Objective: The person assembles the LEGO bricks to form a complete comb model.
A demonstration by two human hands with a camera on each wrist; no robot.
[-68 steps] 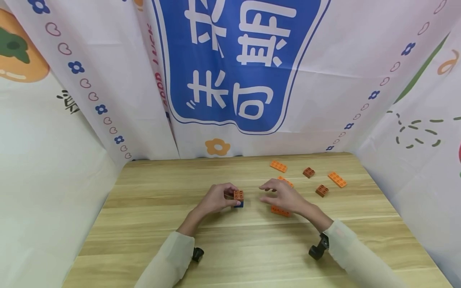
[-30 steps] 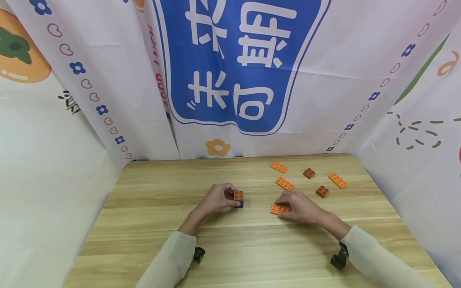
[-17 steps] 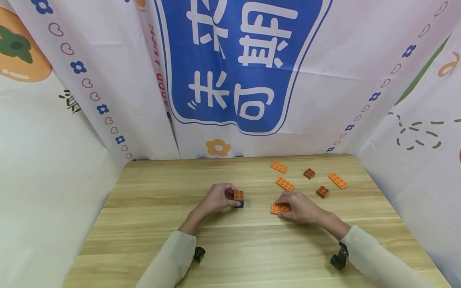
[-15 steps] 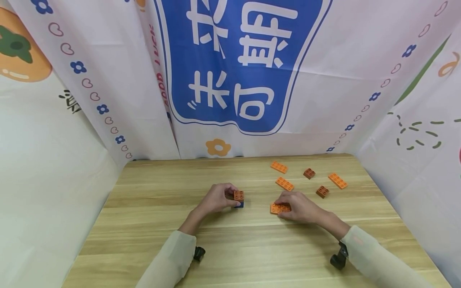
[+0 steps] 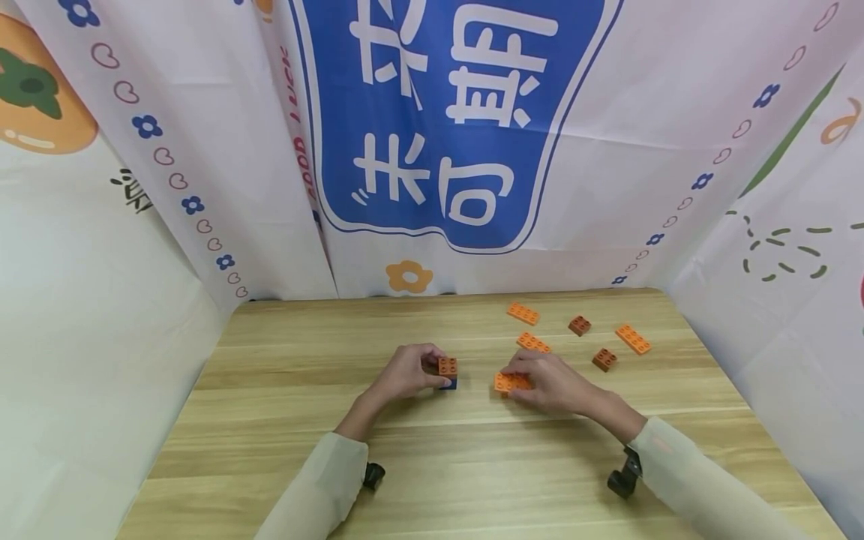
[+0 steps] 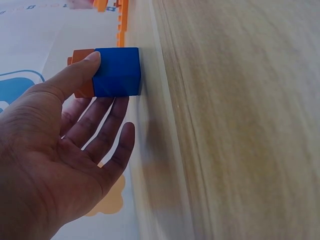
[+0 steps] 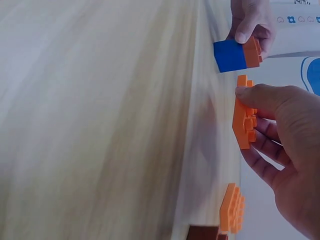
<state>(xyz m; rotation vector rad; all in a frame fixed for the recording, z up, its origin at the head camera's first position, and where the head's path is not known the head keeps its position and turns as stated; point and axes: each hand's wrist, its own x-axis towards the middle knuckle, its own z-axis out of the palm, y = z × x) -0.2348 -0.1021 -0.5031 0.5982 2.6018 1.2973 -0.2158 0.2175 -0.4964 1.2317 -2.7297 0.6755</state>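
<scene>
Left hand (image 5: 405, 371) pinches stacked blocks (image 6: 117, 72) at its fingertips (image 6: 92, 57), right hand (image 5: 555, 382) an orange brick (image 7: 241, 120) likewise.

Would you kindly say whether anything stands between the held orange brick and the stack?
Nothing visible does: the head view shows only tabletop between the orange brick in the right hand and the stack in the left hand.

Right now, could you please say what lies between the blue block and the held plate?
In the head view, only bare table lies between the blue block and that orange plate.
</scene>
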